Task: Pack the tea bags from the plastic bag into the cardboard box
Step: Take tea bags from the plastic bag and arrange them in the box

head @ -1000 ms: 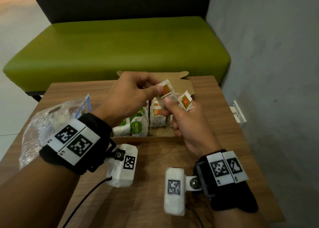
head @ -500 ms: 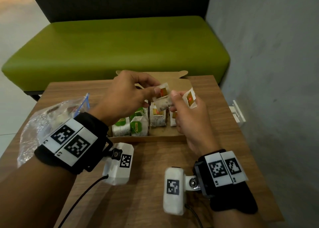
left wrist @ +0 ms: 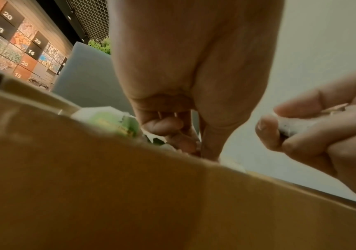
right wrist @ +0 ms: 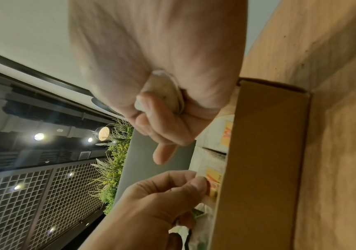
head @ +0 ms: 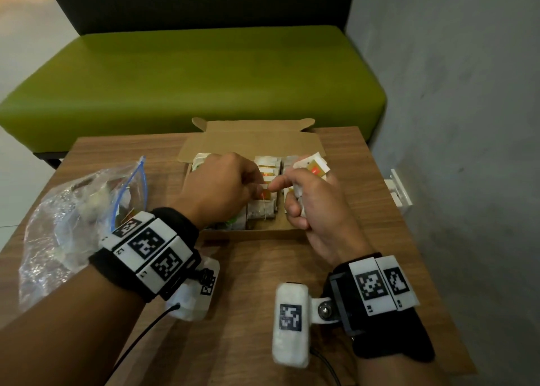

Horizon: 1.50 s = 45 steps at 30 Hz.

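Observation:
The open cardboard box (head: 295, 227) sits mid-table with rows of tea bags (head: 263, 213) standing inside. My left hand (head: 260, 189) reaches into the box's middle row and pinches an orange-tagged tea bag (head: 265, 195). My right hand (head: 292, 198) hovers over the box's right side. It grips a small bundle of tea bags (head: 314, 168) with orange tags, index finger pointing left. In the right wrist view the bundle (right wrist: 166, 89) is squeezed in the right hand's curled fingers (right wrist: 162, 121). The left hand's fingertips (right wrist: 200, 182) touch a tag at the box wall (right wrist: 262, 152).
The crumpled plastic zip bag (head: 73, 219) lies at the table's left with some tea bags left inside. A green bench (head: 190, 73) stands beyond the table (head: 263, 268), and a grey wall (head: 453, 122) runs along the right. Green-tagged tea bags (left wrist: 113, 120) fill the box's left side.
Both hands have dropped from above the box down to it. My left hand carried one orange-tagged tea bag away from the right hand's bundle and down into the middle row.

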Tool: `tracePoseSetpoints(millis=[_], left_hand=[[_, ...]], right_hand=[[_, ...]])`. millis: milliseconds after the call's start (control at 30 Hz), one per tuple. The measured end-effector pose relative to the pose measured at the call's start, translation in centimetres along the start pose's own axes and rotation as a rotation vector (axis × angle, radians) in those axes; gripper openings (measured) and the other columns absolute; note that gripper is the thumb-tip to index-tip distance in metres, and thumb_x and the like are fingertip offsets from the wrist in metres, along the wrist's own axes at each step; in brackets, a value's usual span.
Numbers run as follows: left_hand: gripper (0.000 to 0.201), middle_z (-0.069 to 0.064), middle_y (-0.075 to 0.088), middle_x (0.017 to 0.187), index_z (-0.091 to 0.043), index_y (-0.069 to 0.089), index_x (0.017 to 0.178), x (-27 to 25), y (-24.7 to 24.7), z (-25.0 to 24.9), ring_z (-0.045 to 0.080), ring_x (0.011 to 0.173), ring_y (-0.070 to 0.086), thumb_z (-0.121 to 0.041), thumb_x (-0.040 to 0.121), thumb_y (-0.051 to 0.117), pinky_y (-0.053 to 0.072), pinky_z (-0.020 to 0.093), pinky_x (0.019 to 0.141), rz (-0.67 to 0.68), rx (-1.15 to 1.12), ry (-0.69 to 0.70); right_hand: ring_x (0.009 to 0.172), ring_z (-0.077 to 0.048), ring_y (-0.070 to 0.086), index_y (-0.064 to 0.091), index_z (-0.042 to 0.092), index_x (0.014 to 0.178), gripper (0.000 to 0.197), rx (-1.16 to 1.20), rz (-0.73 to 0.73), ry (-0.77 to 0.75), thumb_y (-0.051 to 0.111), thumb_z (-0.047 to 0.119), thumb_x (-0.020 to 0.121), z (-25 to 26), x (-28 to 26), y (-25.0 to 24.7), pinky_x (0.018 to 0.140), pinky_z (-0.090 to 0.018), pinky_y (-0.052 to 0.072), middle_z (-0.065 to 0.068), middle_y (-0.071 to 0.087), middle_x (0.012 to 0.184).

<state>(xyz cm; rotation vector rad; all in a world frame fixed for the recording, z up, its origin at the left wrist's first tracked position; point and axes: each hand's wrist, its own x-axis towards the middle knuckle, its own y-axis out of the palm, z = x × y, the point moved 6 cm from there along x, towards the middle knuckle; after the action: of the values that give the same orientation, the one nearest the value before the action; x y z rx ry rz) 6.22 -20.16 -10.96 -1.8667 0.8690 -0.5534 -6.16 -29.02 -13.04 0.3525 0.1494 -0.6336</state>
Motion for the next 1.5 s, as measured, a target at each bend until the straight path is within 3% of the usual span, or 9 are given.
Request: tracePoseSetpoints(millis=[167, 333, 533, 633, 767, 900, 1167, 1300, 1500], left_hand=[[0.005, -0.012, 0.069, 0.080, -0.031, 0.072, 0.084, -0.5, 0.0, 0.2, 0.010, 0.077, 0.061, -0.035, 0.087, 0.071, 0.036, 0.022, 0.054, -0.046, 0.032, 0.029], [0.016, -0.014, 0.068, 0.092, -0.029, 0.071, 0.098, -1.1, -2.1, -0.9, 0.007, 0.081, 0.062, -0.041, 0.093, 0.062, 0.046, 0.027, 0.065, -0.222, -0.134, 0.064], [0.016, -0.013, 0.073, 0.082, -0.023, 0.074, 0.099, -1.0, -3.0, -4.4, 0.002, 0.076, 0.067, -0.035, 0.094, 0.064, 0.047, 0.007, 0.059, 0.037, -0.474, 0.139], [0.012, -0.002, 0.071, 0.070, -0.013, 0.073, 0.089, -0.6, -3.3, -4.0, 0.005, 0.057, 0.063, -0.024, 0.092, 0.068, 0.047, 0.016, 0.051, 0.001, -0.532, 0.138], [0.012, -0.004, 0.072, 0.075, -0.026, 0.075, 0.097, -0.4, -3.9, -2.4, 0.018, 0.066, 0.068, -0.033, 0.088, 0.073, 0.054, 0.042, 0.060, -0.113, -0.512, 0.100], [0.026, -0.016, 0.074, 0.088, -0.032, 0.072, 0.117, -0.9, -4.4, -2.6, 0.008, 0.066, 0.069, -0.036, 0.092, 0.066, 0.055, 0.029, 0.059, -0.137, -0.408, 0.159], [0.020, -0.015, 0.075, 0.084, -0.025, 0.076, 0.108, -0.8, -4.5, -2.9, 0.002, 0.073, 0.069, -0.024, 0.089, 0.073, 0.054, 0.016, 0.063, -0.147, -0.371, 0.165], [0.015, -0.014, 0.073, 0.077, -0.022, 0.075, 0.100, -1.0, -3.8, -2.7, -0.010, 0.070, 0.066, -0.021, 0.085, 0.075, 0.044, 0.003, 0.059, -0.047, -0.375, 0.141], [0.011, -0.015, 0.073, 0.076, -0.028, 0.077, 0.094, -1.3, -1.2, -1.7, -0.010, 0.072, 0.064, -0.024, 0.083, 0.078, 0.042, 0.002, 0.059, 0.216, -0.198, 0.091]], right_hand=[[0.045, -0.002, 0.044, 0.063, 0.012, 0.102, 0.006, -0.048, 0.008, -0.035, 0.058, 0.015, 0.102, 0.1, -0.2, 0.0, 0.037, -0.015, 0.031, -0.001, 0.074, 0.078], [0.046, -0.002, 0.045, 0.068, 0.011, 0.114, 0.018, -0.092, 0.048, -0.054, 0.059, 0.020, 0.102, 0.1, -0.3, 0.3, 0.039, -0.014, 0.033, -0.004, 0.076, 0.084], [0.045, -0.005, 0.043, 0.064, 0.008, 0.110, 0.015, -0.180, 0.135, -0.029, 0.061, 0.019, 0.100, -0.1, -0.7, 0.9, 0.038, -0.017, 0.032, -0.007, 0.069, 0.075], [0.042, -0.003, 0.044, 0.066, 0.013, 0.099, 0.005, -0.170, 0.104, -0.035, 0.062, 0.015, 0.099, 0.0, -0.7, 0.7, 0.037, -0.016, 0.032, -0.004, 0.066, 0.069], [0.043, -0.003, 0.040, 0.068, 0.014, 0.108, 0.011, -0.095, 0.043, -0.048, 0.061, 0.014, 0.100, 0.3, -0.5, -0.1, 0.038, -0.015, 0.031, 0.002, 0.065, 0.066], [0.042, -0.001, 0.040, 0.070, 0.013, 0.107, 0.012, -0.111, 0.021, -0.053, 0.060, 0.011, 0.100, 0.5, -0.4, -0.3, 0.037, -0.015, 0.030, 0.004, 0.058, 0.063], [0.042, 0.003, 0.049, 0.062, 0.010, 0.128, 0.033, -0.180, -0.026, -0.086, 0.066, 0.021, 0.097, 0.4, -0.3, -0.6, 0.041, -0.010, 0.034, 0.007, 0.061, 0.070], [0.048, -0.001, 0.042, 0.067, 0.021, 0.102, 0.017, -0.109, -0.165, -0.100, 0.063, 0.038, 0.098, 1.0, -0.4, -1.8, 0.039, -0.014, 0.031, 0.006, 0.060, 0.074], [0.055, -0.006, 0.039, 0.065, 0.021, 0.103, 0.035, 0.005, -0.151, -0.029, 0.040, 0.045, 0.106, 1.1, -0.6, -1.3, 0.037, -0.015, 0.027, 0.001, 0.059, 0.092]])
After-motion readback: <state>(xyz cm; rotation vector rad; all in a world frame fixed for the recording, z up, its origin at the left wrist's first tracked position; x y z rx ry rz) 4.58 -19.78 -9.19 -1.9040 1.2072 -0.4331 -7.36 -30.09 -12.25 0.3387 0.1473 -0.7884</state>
